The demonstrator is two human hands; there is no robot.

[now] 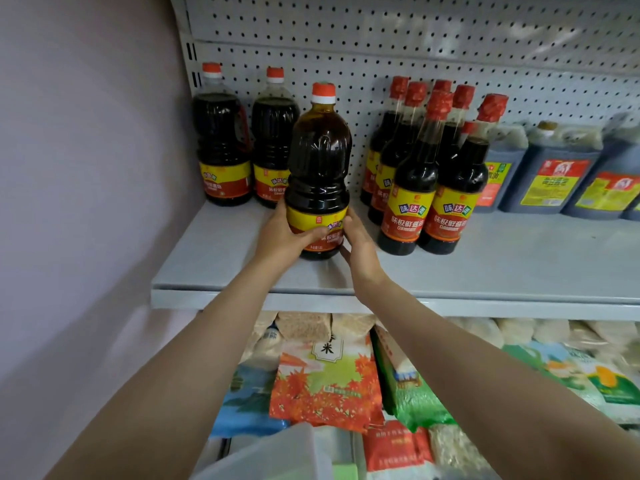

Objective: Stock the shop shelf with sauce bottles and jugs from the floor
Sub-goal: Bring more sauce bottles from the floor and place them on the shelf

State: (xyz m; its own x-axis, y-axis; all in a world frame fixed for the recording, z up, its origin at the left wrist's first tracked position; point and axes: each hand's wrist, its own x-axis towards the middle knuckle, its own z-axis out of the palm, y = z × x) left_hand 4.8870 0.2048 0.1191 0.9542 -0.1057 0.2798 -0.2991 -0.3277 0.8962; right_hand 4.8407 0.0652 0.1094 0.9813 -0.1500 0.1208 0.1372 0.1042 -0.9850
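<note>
A large dark sauce jug [318, 161] with a red cap and a yellow-red label stands upright on the grey shelf [221, 271], near its left end. My left hand [282, 233] grips its lower left side, thumb across the label. My right hand [358, 242] holds its lower right side and base. Two matching jugs [221, 143] stand behind it against the pegboard. To the right is a cluster of several slim sauce bottles [415, 174] with red foil caps.
Square blue-dark jugs [550, 171] with white tops fill the shelf's right end. The lower shelf holds bags of rice and grain [322, 382]. A pale wall [86, 202] closes the left side. A translucent plastic box corner [277, 455] shows at the bottom.
</note>
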